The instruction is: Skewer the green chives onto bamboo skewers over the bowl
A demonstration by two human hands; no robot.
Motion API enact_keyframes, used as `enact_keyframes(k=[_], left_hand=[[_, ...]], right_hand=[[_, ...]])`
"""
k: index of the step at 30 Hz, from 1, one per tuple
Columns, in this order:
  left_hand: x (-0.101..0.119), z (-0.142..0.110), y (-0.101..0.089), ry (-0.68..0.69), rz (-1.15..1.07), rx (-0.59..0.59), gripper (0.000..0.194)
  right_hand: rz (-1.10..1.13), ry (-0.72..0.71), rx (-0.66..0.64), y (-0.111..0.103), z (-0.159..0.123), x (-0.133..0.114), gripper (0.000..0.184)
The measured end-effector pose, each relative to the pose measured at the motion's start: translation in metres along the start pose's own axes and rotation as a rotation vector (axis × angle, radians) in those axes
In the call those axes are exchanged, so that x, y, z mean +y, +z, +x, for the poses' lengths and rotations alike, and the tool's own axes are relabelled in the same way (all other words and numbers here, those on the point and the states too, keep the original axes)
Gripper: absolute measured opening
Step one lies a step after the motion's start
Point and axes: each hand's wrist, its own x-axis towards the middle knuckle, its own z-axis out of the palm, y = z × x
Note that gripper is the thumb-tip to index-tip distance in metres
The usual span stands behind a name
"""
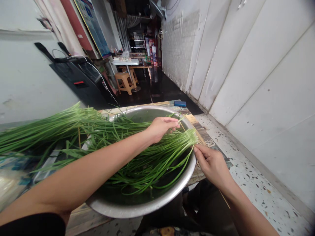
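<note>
A big metal basin [162, 205] holds a mass of long green chives [150, 164], their pale cut ends gathered at the right rim. Over the basin, my left hand [163, 128] is closed in a pinch on the pale end of a chive stalk. My right hand [213, 162] grips a thin wooden skewer [224, 199] beside the rim. One end of that stick sticks out below my wrist; the other slants up toward my left fingertips. The pale chive ends lie right by my right fingertips.
Another chive bundle [49, 127] lies to the left. Several loose skewers [201, 139] and a small blue box [179, 103] lie on the wood-patterned table [197, 121]. A white wall [258, 65] runs along the right. Farther back are plastic stools [124, 82] and a small table [131, 62].
</note>
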Motion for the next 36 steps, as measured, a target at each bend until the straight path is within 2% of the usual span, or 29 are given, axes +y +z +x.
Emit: enact_keyframes(k=[29, 33, 36], left_hand=[[-0.0031, 0.0021, -0.0021, 0.000, 0.025, 0.027, 0.017], [-0.0035, -0.0016, -0.0004, -0.045, 0.059, -0.022, 0.014], [-0.0037, -0.0068, 0.0027, -0.023, 0.206, -0.090, 0.016]], right_hand=[[0.000, 0.014, -0.011, 0.0007, 0.0009, 0.0002, 0.032], [0.021, 0.018, 0.001, 0.0016, 0.0009, 0.0008, 0.033], [0.036, 0.022, 0.007, 0.0018, 0.0010, 0.0015, 0.033]])
